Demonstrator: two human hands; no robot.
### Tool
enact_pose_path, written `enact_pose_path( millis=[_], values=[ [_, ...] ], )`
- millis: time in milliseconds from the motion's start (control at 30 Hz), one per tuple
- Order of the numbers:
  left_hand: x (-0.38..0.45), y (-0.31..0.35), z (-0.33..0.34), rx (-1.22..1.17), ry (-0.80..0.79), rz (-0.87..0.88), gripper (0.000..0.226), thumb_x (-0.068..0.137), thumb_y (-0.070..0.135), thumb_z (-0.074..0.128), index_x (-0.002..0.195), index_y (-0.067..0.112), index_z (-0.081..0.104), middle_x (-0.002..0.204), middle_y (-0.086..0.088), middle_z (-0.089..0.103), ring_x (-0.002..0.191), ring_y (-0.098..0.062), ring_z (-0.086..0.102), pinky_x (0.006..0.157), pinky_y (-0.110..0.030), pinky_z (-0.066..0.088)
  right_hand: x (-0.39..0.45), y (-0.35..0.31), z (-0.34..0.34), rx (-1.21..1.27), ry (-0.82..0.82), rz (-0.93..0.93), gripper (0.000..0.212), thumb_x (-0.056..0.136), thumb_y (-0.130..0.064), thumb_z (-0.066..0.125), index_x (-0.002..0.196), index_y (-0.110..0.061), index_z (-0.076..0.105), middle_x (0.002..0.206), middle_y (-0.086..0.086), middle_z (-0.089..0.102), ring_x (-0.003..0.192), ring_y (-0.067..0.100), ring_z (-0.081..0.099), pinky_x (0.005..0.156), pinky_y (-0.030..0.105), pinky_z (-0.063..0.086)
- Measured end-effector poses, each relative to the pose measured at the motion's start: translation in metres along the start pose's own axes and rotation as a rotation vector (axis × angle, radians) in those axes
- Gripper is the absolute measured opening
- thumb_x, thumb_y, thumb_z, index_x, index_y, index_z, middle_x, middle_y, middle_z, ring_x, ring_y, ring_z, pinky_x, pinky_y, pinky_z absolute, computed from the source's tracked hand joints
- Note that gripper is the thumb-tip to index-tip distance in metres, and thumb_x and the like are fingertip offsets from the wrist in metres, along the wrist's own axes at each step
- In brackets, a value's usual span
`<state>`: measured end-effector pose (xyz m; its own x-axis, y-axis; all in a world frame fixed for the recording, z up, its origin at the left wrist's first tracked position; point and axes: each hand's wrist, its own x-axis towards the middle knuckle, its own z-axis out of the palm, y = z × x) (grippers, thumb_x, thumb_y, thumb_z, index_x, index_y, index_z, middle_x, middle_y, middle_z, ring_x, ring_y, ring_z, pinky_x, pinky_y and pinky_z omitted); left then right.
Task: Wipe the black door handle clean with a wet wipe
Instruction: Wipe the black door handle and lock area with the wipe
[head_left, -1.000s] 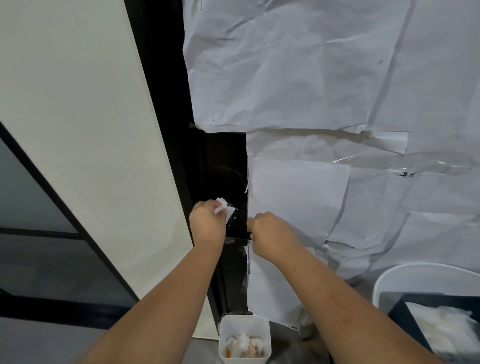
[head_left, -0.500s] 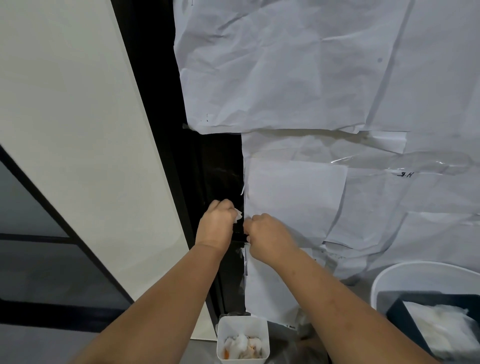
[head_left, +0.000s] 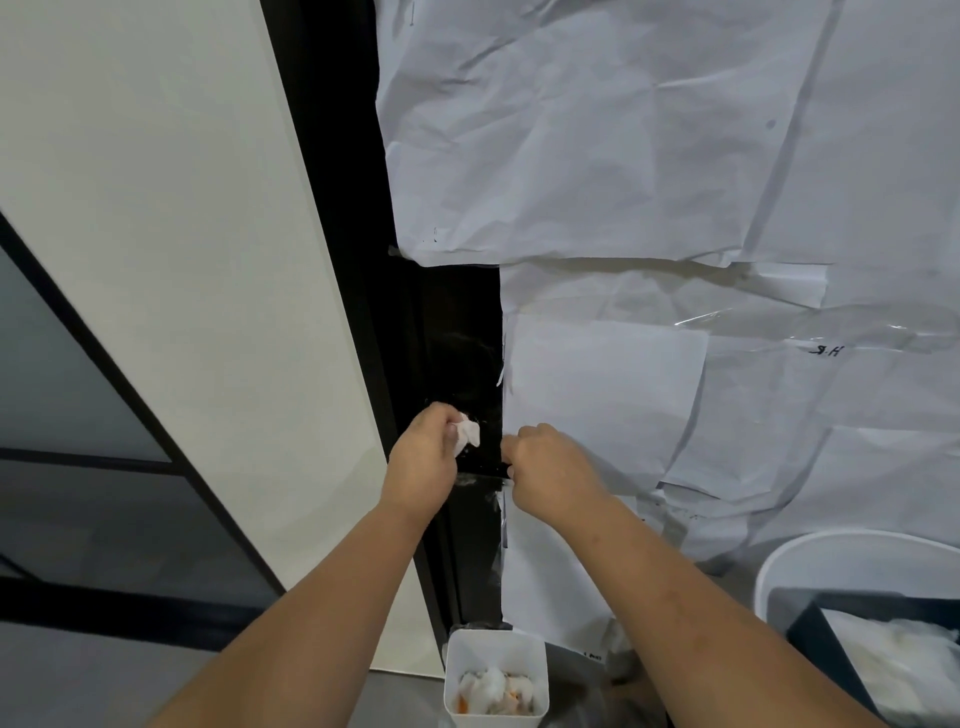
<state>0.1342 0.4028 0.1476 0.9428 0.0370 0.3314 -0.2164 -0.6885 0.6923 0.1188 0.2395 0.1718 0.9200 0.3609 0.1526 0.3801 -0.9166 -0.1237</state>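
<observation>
The black door handle (head_left: 480, 469) runs level across a black door strip, between my two hands. My left hand (head_left: 423, 460) is closed on a crumpled white wet wipe (head_left: 466, 433), which pokes out above my fingers and rests against the black surface just above the handle's left end. My right hand (head_left: 548, 475) is closed around the handle's right end, at the edge of the white paper. The middle of the handle shows with pale smears below it.
Crumpled white paper sheets (head_left: 649, 156) cover the door to the right. A white wall panel (head_left: 182, 260) lies left. Below stand a small white bin (head_left: 496, 675) holding used wipes and a larger white tub (head_left: 831, 566) with a dark container of wipes.
My left hand slid right along the handle toward my right hand, then drew back slightly left, with more of the wipe showing now. My right hand stayed on the handle's end.
</observation>
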Motion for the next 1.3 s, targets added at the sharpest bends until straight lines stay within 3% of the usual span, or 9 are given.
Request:
enact_pose_path(
  millis=[133, 233, 333, 400, 500, 567, 700, 1067, 1300],
  values=[
    [-0.016, 0.002, 0.002, -0.164, 0.180, -0.316, 0.012, 0.102, 0.015, 0.038, 0.101, 0.016, 0.049, 0.084, -0.001, 0.059, 0.070, -0.010, 0.056, 0.054, -0.021, 0.040, -0.001, -0.001, 0.000, 0.015, -0.009, 0.010, 0.014, 0.085, -0.006, 0.054, 0.098, -0.009, 0.059, 0.095, 0.008, 0.058, 0.091, 0.024, 0.051, 0.064, 0.031, 0.038],
    [-0.008, -0.017, 0.013, -0.281, 0.137, -0.692, 0.023, 0.099, 0.013, 0.039, 0.111, 0.003, 0.056, 0.084, -0.003, 0.057, 0.070, -0.015, 0.055, 0.061, -0.029, 0.047, -0.001, -0.001, 0.000, 0.003, -0.008, 0.011, 0.014, 0.085, -0.006, 0.053, 0.098, -0.010, 0.058, 0.093, 0.007, 0.057, 0.091, 0.023, 0.051, 0.063, 0.031, 0.035],
    [-0.003, -0.025, 0.017, -0.733, 0.085, -1.007, 0.027, 0.095, 0.008, 0.042, 0.118, 0.001, 0.055, 0.100, -0.007, 0.060, 0.080, -0.022, 0.061, 0.064, -0.032, 0.054, -0.002, -0.001, 0.000, -0.005, -0.004, 0.007, 0.015, 0.086, -0.006, 0.054, 0.099, -0.010, 0.058, 0.093, 0.007, 0.057, 0.090, 0.023, 0.050, 0.063, 0.031, 0.035],
    [-0.001, -0.021, 0.018, -1.006, 0.143, -1.059, 0.033, 0.091, -0.003, 0.042, 0.121, -0.003, 0.055, 0.116, -0.014, 0.060, 0.099, -0.029, 0.062, 0.083, -0.038, 0.056, -0.002, -0.001, 0.000, -0.005, 0.000, 0.005, 0.015, 0.086, -0.007, 0.054, 0.100, -0.010, 0.059, 0.094, 0.007, 0.058, 0.090, 0.023, 0.050, 0.062, 0.031, 0.037],
    [0.003, -0.004, 0.017, -1.086, 0.285, -0.996, 0.025, 0.094, 0.003, 0.043, 0.107, 0.010, 0.062, 0.118, -0.017, 0.060, 0.106, -0.031, 0.059, 0.096, -0.039, 0.051, -0.001, 0.000, 0.002, -0.006, -0.001, 0.010, 0.015, 0.086, -0.008, 0.056, 0.100, -0.011, 0.059, 0.095, 0.007, 0.059, 0.090, 0.023, 0.051, 0.064, 0.031, 0.040],
    [0.000, 0.007, 0.018, -0.932, 0.373, -0.827, 0.019, 0.095, 0.010, 0.047, 0.095, 0.022, 0.062, 0.109, -0.007, 0.064, 0.102, -0.024, 0.060, 0.089, -0.033, 0.050, 0.000, 0.000, 0.002, -0.004, -0.005, 0.013, 0.015, 0.085, -0.009, 0.056, 0.099, -0.011, 0.059, 0.095, 0.007, 0.059, 0.090, 0.023, 0.051, 0.064, 0.031, 0.041],
    [-0.006, 0.012, 0.020, -0.710, 0.406, -0.554, 0.020, 0.091, 0.011, 0.063, 0.110, 0.015, 0.066, 0.104, 0.002, 0.068, 0.095, -0.013, 0.064, 0.073, -0.015, 0.045, 0.000, 0.000, 0.002, 0.006, -0.008, 0.016, 0.015, 0.085, -0.008, 0.056, 0.100, -0.010, 0.059, 0.095, 0.008, 0.059, 0.092, 0.024, 0.052, 0.065, 0.032, 0.041],
    [0.022, 0.007, 0.028, -0.309, 0.375, -0.680, 0.032, 0.088, 0.037, 0.068, 0.093, 0.006, 0.073, 0.074, -0.001, 0.064, 0.069, -0.016, 0.058, 0.057, -0.019, 0.038, 0.002, 0.001, 0.002, 0.007, -0.019, 0.013, 0.016, 0.085, -0.011, 0.058, 0.101, -0.011, 0.059, 0.097, 0.008, 0.058, 0.091, 0.024, 0.051, 0.064, 0.032, 0.038],
    [0.014, 0.005, 0.033, 0.030, 0.350, -0.394, 0.030, 0.098, 0.027, 0.054, 0.106, 0.004, 0.072, 0.097, -0.010, 0.064, 0.073, -0.022, 0.058, 0.060, -0.023, 0.040, 0.004, 0.001, 0.001, 0.017, -0.026, 0.010, 0.015, 0.083, -0.007, 0.055, 0.097, -0.009, 0.058, 0.094, 0.009, 0.058, 0.090, 0.025, 0.052, 0.065, 0.032, 0.040]
  ],
)
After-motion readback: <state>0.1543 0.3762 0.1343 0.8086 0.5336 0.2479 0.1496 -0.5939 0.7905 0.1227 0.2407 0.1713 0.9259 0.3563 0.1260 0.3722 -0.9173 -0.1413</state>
